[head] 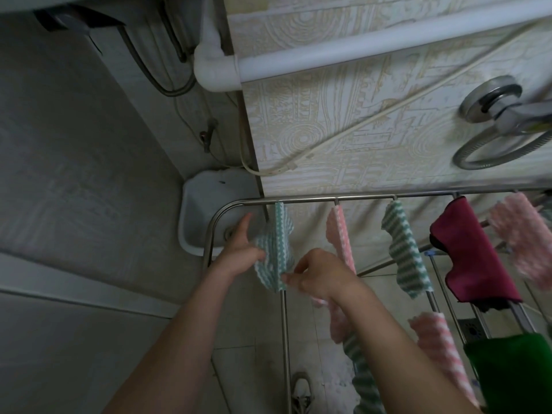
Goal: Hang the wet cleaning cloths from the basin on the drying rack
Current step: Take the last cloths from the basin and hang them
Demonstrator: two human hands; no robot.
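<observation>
Head camera: the left hand [239, 249] and right hand [321, 277] each grip the green striped cloth [276, 243] draped over the drying rack [307, 200].

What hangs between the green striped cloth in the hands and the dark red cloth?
Head view: on the steel drying rack, a pink striped cloth, then a second green striped cloth, hang between the held green striped cloth and the dark red cloth.

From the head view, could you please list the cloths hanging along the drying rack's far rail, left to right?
Leftmost green-and-white striped cloth → pink-and-white striped cloth → second green-and-white striped cloth → dark maroon cloth → fluffy pink cloth.
</observation>
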